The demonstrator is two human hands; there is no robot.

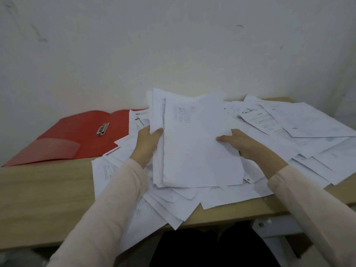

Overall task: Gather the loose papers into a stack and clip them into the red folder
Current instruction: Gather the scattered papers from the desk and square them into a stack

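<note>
While the partial stack of white printed sheets (pixel 198 143) is held tilted up off the desk, the left hand (pixel 147 145) grips its left long edge and the right hand (pixel 244 145) grips its right long edge. On each hand the thumb lies across the front face of the top sheet; the remaining fingers are hidden behind the sheets and presumably press from the back, so both hands are closed on the stack. The stack's long axis runs away from the person, its lower short edge resting on or just above the scattered loose white papers (pixel 300 132) that cover the middle and right of the light wooden desk (pixel 38 199). These are not yet gathered; several overhang the near desk edge. The sheets in the held stack are unevenly aligned at the top and left edges. The open red plastic folder (pixel 77 135) lies flat at the rear left of the desk, to the left of the stack and nearer the left hand, its right panel partly covered by loose papers. The silver metal clip (pixel 102 129) sits close to the folder's centre fold, long axis running roughly front to back. Judged from this layout, the gathering step is under way; transfer to the folder calls for a leftward move with the stack's long axis kept in line with the clip.
</note>
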